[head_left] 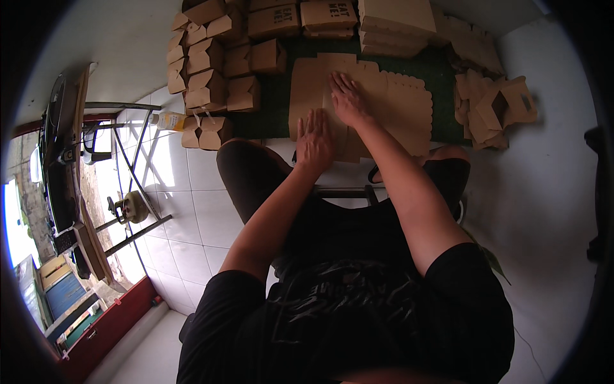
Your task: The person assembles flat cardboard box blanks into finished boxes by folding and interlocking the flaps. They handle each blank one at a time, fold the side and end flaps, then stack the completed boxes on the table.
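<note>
A flat brown cardboard box blank (400, 105) with a scalloped right edge lies in front of me on a green mat (272, 125). My left hand (314, 142) rests on its near left part, fingers stretched out and pointing away from me. Farther up and a little to the right, my right hand (347, 99) lies flat on the same blank with its fingers extended. Neither hand grasps anything. Creases run across the cardboard near both hands.
Folded brown boxes (206, 89) are stacked at the far left. Flat blanks (396, 22) form a pile at the back. Loose cardboard pieces and an open box (505, 109) lie at the right. A bottle (169, 121) of yellow liquid is beside the boxes; a metal-framed table (137, 160) stands left.
</note>
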The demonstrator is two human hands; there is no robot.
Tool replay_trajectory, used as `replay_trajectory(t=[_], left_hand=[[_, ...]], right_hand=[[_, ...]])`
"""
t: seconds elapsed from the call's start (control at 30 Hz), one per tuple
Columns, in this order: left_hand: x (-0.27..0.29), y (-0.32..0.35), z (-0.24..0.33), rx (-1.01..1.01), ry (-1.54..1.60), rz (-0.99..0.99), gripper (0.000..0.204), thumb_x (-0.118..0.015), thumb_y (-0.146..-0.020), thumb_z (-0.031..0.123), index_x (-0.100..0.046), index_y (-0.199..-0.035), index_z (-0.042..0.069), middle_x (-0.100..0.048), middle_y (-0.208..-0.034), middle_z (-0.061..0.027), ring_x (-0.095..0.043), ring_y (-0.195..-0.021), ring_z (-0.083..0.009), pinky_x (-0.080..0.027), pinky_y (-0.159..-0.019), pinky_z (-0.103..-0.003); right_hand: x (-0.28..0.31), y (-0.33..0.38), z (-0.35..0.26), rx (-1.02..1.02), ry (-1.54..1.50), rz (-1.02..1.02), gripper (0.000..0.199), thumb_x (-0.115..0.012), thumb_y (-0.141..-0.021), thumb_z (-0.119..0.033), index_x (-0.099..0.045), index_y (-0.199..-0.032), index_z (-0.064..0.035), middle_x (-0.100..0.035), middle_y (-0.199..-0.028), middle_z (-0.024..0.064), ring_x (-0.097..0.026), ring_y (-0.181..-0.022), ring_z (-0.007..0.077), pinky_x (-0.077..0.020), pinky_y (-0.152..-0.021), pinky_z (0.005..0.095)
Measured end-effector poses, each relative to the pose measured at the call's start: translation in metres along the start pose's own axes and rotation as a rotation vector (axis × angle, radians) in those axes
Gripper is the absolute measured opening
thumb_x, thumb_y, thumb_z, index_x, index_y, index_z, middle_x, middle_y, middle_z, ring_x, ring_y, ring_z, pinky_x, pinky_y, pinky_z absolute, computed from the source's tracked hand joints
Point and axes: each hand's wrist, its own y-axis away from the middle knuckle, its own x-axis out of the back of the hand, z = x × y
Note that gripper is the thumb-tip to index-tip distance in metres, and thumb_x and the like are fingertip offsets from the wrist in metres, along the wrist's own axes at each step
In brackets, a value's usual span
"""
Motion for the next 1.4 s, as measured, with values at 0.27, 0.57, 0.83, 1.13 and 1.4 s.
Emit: replay_trajectory(t=[0.27, 0.57, 0.83, 1.13, 1.4], left_hand=[[0.007, -0.035, -0.013, -0.059, -0.081, 0.082, 0.059, -0.055, -0.110, 0.025, -0.054, -0.161, -0.003, -0.051, -0.171, -0.0240, -0.042, -0.164, -0.0414, -0.030, -0.134, -0.064], [0.004, -0.095, -0.023, -0.027, -0.164, 0.044, 0.057, -0.057, -0.109, 0.027, -0.059, -0.162, 0.007, -0.054, -0.170, -0.0142, -0.041, -0.164, -0.0331, -0.034, -0.130, -0.061], [0.012, -0.101, -0.027, -0.125, -0.291, 0.039, 0.056, -0.061, -0.108, 0.027, -0.059, -0.159, 0.004, -0.058, -0.165, -0.0143, -0.042, -0.163, -0.0331, -0.034, -0.131, -0.059], [0.010, -0.028, -0.031, -0.192, -0.245, -0.151, 0.059, -0.060, -0.109, 0.027, -0.056, -0.161, 0.000, -0.056, -0.167, -0.0160, -0.044, -0.163, -0.0328, -0.031, -0.135, -0.057], [0.041, 0.013, -0.005, -0.316, -0.514, -0.313, 0.041, -0.064, -0.103, 0.023, -0.076, -0.138, 0.004, -0.059, -0.163, -0.0178, -0.056, -0.153, -0.0317, -0.047, -0.126, -0.053]], right_hand=[[-0.003, 0.002, 0.000, 0.024, -0.039, 0.065, 0.060, -0.051, -0.116, -0.021, -0.040, -0.174, -0.0102, -0.038, -0.183, 0.0122, -0.034, -0.169, 0.0342, -0.0323, -0.137, 0.0540], [-0.008, -0.004, 0.004, -0.004, 0.028, -0.024, 0.068, -0.052, -0.113, -0.021, -0.033, -0.178, -0.0122, -0.031, -0.186, 0.0105, -0.028, -0.172, 0.0329, -0.0277, -0.139, 0.0546], [0.000, -0.003, -0.001, -0.012, 0.029, -0.037, 0.070, -0.053, -0.108, -0.015, -0.036, -0.176, -0.0090, -0.032, -0.186, 0.0112, -0.029, -0.172, 0.0315, -0.0251, -0.140, 0.0521], [-0.008, 0.000, 0.002, 0.042, -0.001, 0.101, 0.061, -0.052, -0.116, -0.020, -0.039, -0.175, -0.0117, -0.037, -0.183, 0.0105, -0.036, -0.168, 0.0340, -0.0349, -0.135, 0.0543], [-0.007, -0.001, 0.003, 0.006, 0.005, 0.034, 0.063, -0.052, -0.116, -0.020, -0.036, -0.176, -0.0122, -0.036, -0.184, 0.0102, -0.034, -0.169, 0.0343, -0.0328, -0.136, 0.0546]])
